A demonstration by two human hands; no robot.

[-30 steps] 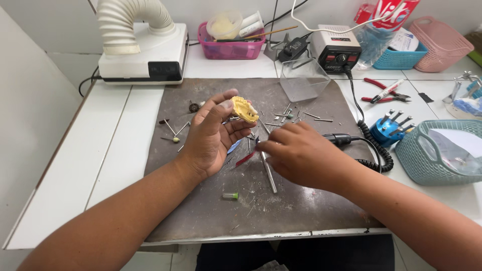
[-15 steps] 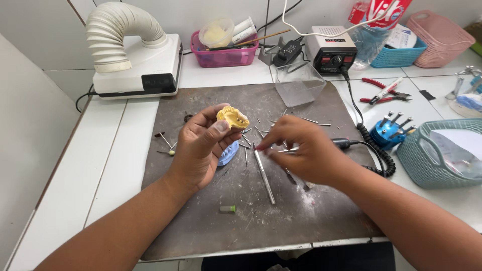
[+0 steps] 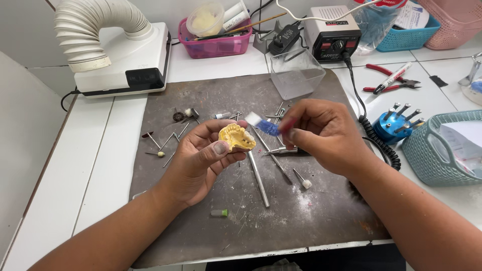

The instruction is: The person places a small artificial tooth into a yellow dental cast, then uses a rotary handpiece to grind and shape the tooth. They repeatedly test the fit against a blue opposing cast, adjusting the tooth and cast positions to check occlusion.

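Observation:
My left hand (image 3: 203,160) holds a yellow dental cast (image 3: 235,137) with white teeth on it, palm up, over the grey work mat (image 3: 170,236). My right hand (image 3: 324,133) pinches a small blue strip with a white tip (image 3: 262,125), and that tip points at the cast's teeth. Both hands hover above several metal hand instruments and burs (image 3: 258,175) scattered on the mat.
A white suction unit with a ribbed hose (image 3: 118,55) stands at the back left. A pink tray (image 3: 213,42), a clear plastic box (image 3: 296,75), a motor control box (image 3: 332,37), a blue bur stand (image 3: 394,125), red pliers (image 3: 389,83) and a teal basket (image 3: 442,150) surround the mat.
My right hand has lifted off the mat with the blue strip and brought it up beside the cast. My left hand has stayed raised with the cast.

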